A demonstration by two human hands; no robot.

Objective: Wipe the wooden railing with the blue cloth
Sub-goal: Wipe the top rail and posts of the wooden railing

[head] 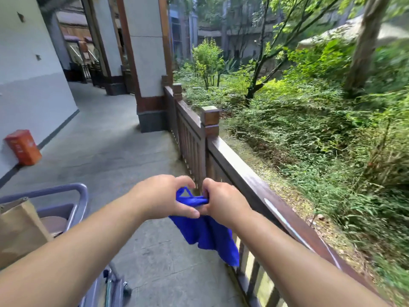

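Observation:
Both of my hands hold the blue cloth (205, 233) in front of me, above the walkway and just left of the wooden railing (250, 180). My left hand (163, 196) pinches its upper edge with thumb and fingers. My right hand (223, 200) grips the bunched top beside it. The rest of the cloth hangs down loose, and its lower corner overlaps the railing's slats. The dark brown railing runs from the bottom right away to a square post (210, 118) and on to a pillar. Neither hand touches the rail.
A grey cart (73, 202) with a brown paper bag (20, 231) stands at my lower left. An orange box (23, 147) leans against the white wall at left. A pillar (148, 63) stands at the railing's far end. Dense green plants fill the ground beyond the rail.

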